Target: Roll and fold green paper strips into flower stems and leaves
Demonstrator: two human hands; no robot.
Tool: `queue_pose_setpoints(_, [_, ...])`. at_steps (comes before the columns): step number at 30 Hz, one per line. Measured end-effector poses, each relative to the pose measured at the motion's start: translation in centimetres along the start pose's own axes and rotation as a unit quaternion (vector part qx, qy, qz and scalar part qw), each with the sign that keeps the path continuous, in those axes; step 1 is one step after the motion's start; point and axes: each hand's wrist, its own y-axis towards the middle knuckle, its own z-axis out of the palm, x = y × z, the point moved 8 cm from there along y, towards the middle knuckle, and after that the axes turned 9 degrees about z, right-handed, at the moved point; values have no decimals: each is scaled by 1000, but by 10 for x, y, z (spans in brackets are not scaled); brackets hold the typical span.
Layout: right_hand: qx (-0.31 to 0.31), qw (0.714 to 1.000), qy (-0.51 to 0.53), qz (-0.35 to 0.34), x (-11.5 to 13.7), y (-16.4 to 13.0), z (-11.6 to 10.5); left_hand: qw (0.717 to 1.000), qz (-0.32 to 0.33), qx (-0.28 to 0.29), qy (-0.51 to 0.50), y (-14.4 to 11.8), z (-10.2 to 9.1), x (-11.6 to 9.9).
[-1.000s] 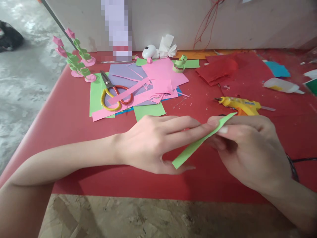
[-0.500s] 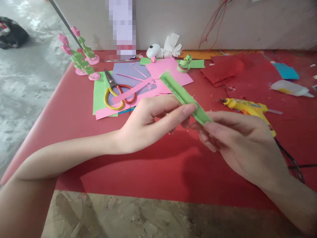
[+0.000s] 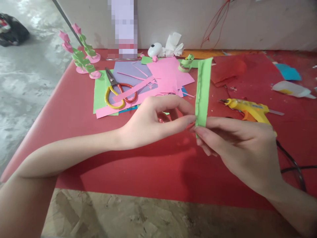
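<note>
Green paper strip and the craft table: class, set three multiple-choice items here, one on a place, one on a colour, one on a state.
1. Where do the scissors lie?
A. on the paper sheets
B. on the floor
C. in the right hand

2. What colour is the glue gun?
A. blue
B. yellow
C. white

3. How is the green paper strip held?
A. flat on the table
B. rolled into a ball
C. upright, pinched at its lower end

Answers:
1 A, they rest on the purple and green sheets.
2 B, its body is yellow.
3 C, the left hand and right hand pinch its bottom.
</note>
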Motion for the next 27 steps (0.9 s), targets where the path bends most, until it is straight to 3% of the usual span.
queue_pose_setpoints(8, [15,991,-89,-95,17,0,4,998,-7,57,14,2,7,1])
queue_pose_setpoints(16, [37,986,-126,-104,14,1,6,980,85,115,139,-4,15,-11])
queue_pose_setpoints(22, [14,984,-134,-118,18,0,3,975,119,86,168,-4,12,-18])
queue_pose_setpoints(27, [-11,980,-146,-132,20,0,-1,995,49,53,67,-2,8,-10])
